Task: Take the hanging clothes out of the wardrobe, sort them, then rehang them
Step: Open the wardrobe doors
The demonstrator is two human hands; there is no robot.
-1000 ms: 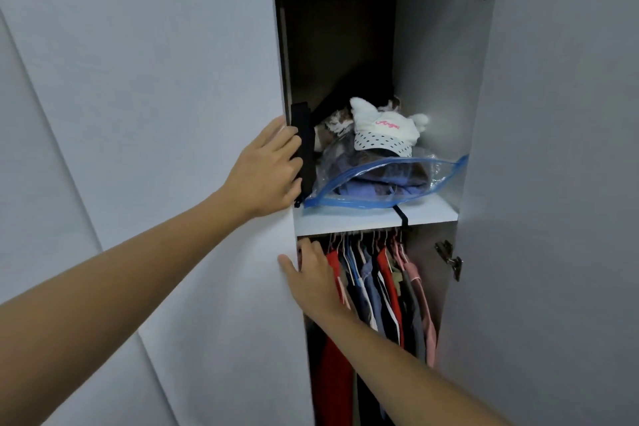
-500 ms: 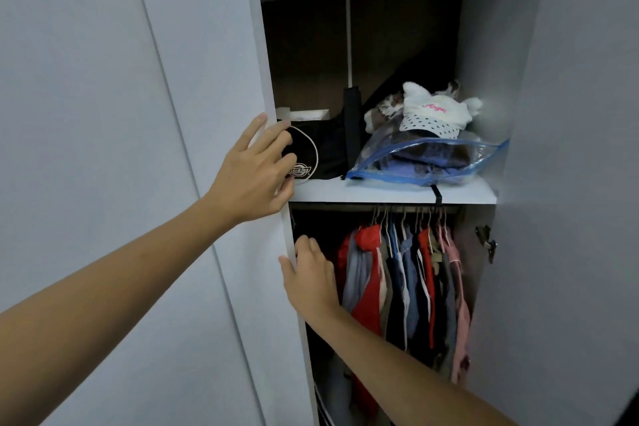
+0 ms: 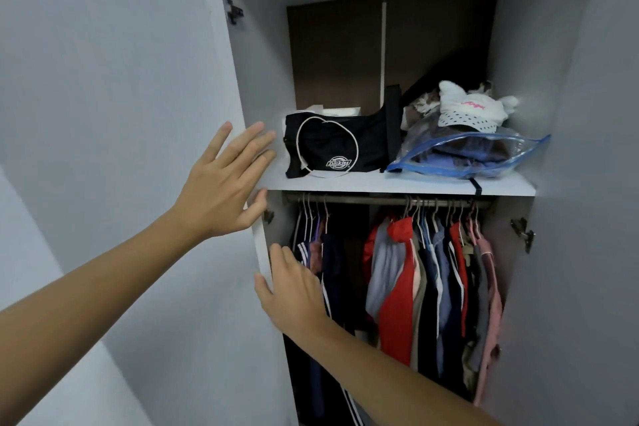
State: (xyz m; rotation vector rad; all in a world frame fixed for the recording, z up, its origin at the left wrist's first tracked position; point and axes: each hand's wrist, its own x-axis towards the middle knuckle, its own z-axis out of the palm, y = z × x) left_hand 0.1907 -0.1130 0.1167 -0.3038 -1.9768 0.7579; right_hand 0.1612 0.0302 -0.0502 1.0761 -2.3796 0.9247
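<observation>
Pale grey wardrobe doors are filling both sides of the view, and the left door [image 3: 114, 114] is now standing much wider than a second ago, when it was covering most of the opening. A shelf [image 3: 397, 183] is crossing the middle of the wardrobe. On it are sitting a black bag [image 3: 339, 145], a clear zip bag [image 3: 466, 156] of folded fabric, and a white cap [image 3: 470, 111] on top.

Below the shelf, a rail [image 3: 363, 199] is now showing along its whole length. Clothes [image 3: 425, 287] are hanging from it in two groups: a few dark pieces at the left, and a fuller bunch of red, grey, navy and pink at the right, with a gap between.

The left hand [image 3: 224, 190] is lying flat with fingers spread against the door's edge, pushing it outward. The right hand [image 3: 294, 294] is lower, fingers relaxed and slightly spread, its thumb touching the same edge, just beside the left group of clothes. Neither hand is holding anything.

With the doors open, the clothes are within reach, and taking them off the rail is likely the next step.
</observation>
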